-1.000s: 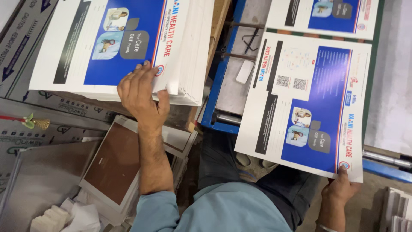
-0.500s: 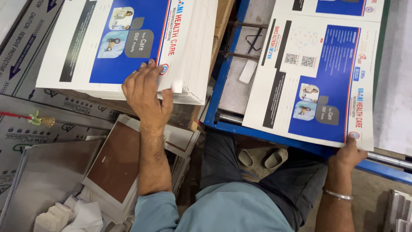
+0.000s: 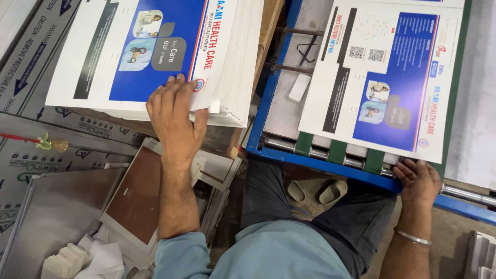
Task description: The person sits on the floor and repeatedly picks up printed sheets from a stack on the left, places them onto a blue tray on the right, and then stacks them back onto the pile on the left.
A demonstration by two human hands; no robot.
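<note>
My left hand (image 3: 175, 116) lies flat, fingers apart, on the near edge of a thick stack of printed blue-and-white sheets (image 3: 155, 51). Its thumb sits beside a small curled-up corner of the top sheet. My right hand (image 3: 418, 181) is at the front rail of a blue machine bed (image 3: 320, 157). Its fingertips grip the near edge of a single printed sheet (image 3: 382, 77) that lies across the bed's rollers and green belts. A metal bangle is on that wrist.
Grey metal plates (image 3: 57, 206) and a brown-faced board (image 3: 134, 194) lie low on the left, with folded white cloths (image 3: 77, 258) beside them. A pair of sandals (image 3: 318, 192) sits under the machine. My legs fill the bottom centre.
My right hand has carried the single sheet up and forward until it lies on the machine bed. My left hand has stayed on the stack's edge.
</note>
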